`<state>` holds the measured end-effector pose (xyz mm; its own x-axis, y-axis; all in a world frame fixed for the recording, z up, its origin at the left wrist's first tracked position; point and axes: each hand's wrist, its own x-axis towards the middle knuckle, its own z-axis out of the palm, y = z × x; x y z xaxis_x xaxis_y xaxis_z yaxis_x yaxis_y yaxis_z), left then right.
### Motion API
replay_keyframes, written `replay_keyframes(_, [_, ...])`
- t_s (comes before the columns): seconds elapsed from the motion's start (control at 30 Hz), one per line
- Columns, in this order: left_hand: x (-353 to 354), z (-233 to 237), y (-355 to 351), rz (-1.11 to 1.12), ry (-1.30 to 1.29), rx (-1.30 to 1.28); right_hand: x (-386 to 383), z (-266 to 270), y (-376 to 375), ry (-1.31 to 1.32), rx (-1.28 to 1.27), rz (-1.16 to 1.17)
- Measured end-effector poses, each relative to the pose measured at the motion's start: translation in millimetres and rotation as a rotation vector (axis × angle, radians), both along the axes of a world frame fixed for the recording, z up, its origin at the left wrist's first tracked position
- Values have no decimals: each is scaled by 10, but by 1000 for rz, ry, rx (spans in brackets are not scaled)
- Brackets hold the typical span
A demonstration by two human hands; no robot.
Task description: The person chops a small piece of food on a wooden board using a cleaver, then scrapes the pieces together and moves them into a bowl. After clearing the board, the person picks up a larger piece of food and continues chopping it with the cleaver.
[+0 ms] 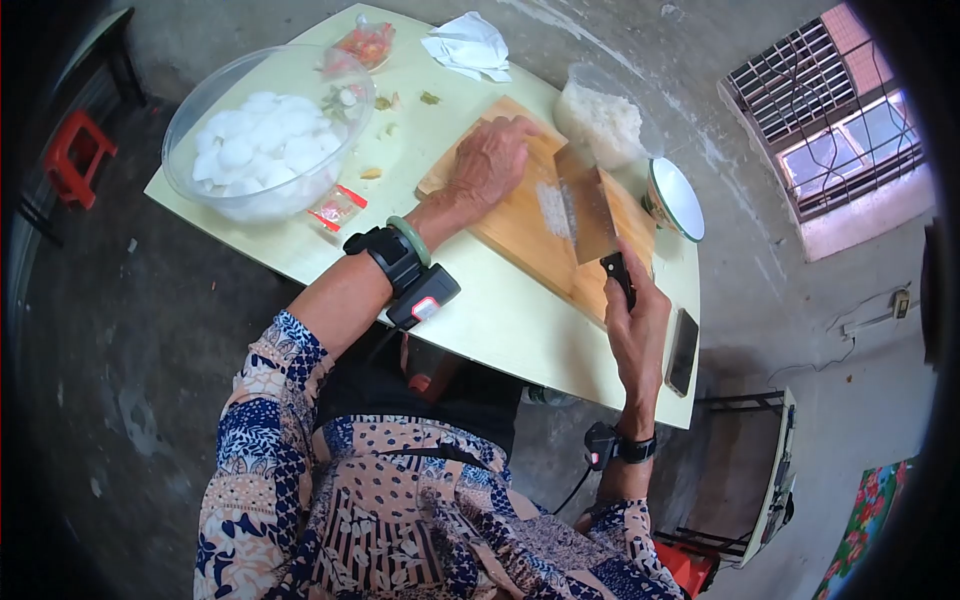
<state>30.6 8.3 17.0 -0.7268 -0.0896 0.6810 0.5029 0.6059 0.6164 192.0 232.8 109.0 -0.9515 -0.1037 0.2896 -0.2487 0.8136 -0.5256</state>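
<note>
A wooden cutting board (520, 235) lies on the pale table (500, 320). My left hand (490, 160) rests flat on the board's far left part, fingers spread a little, holding nothing. My right hand (635, 325) grips the black handle of a cleaver (590, 205), whose broad blade stands over the middle of the board. A small heap of finely chopped white bits (553, 208) lies on the board just left of the blade. A black device is strapped to each wrist.
A clear bowl of white round pieces (255, 130) stands at the table's left. A clear tub of white rice-like food (600, 120) and an enamel bowl (675, 198) sit behind the board. A phone (683, 350) lies near the right edge. White tissue (470, 45) lies at the back.
</note>
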Motion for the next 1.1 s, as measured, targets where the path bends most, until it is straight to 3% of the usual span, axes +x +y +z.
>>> replay_keyframes(0.13, [29, -1, -1, -22, 17, 0, -9, -42, 18, 118, 18, 26])
replay_keyframes(0.23, [14, -12, 15, -14, -12, 14, -23, 5, 7, -47, 29, 8])
replay_keyframes(0.33, [10, -20, -5, -2, -2, -29, -16, -52, 36, 117, -11, 17])
replay_keyframes(0.4, [20, -29, 15, -23, 11, -11, -26, -5, 22, -25, 83, 25])
replay_keyframes(0.63, [5, -29, 17, -3, -7, -17, -35, -20, 57, 78, 24, -5])
replay_keyframes(0.73, [-7, -31, 30, 11, -19, -8, -54, 15, 40, -71, 39, -28])
replay_keyframes(0.83, [0, -37, 14, -12, -6, -2, -49, -50, 61, 118, 12, -1])
replay_keyframes(0.93, [6, -43, 21, -29, 27, 9, -14, 2, 38, -71, 27, -35])
replay_keyframes(1.1, [26, -7, 7, -13, -19, -13, -49, -114, 103, 107, -17, 1])
